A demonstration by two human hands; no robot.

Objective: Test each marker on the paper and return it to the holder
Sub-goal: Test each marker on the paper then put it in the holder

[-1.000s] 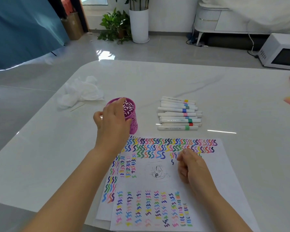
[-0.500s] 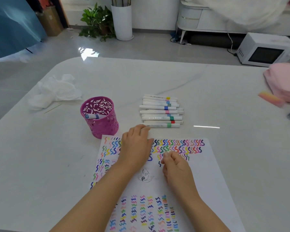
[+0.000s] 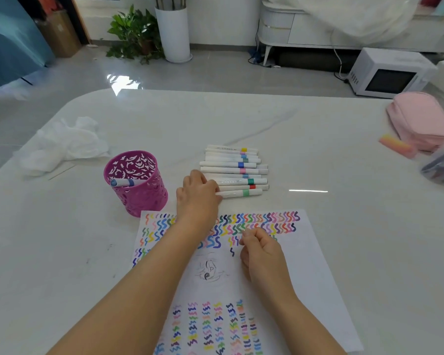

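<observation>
Left hand (image 3: 199, 193) reaching forward, palm down — right hand (image 3: 262, 254) curled.

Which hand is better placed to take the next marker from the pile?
Left. The left hand touches the near ends of the markers in the pile, at the green-banded marker. The right hand rests curled on the paper, farther from the pile.
</observation>
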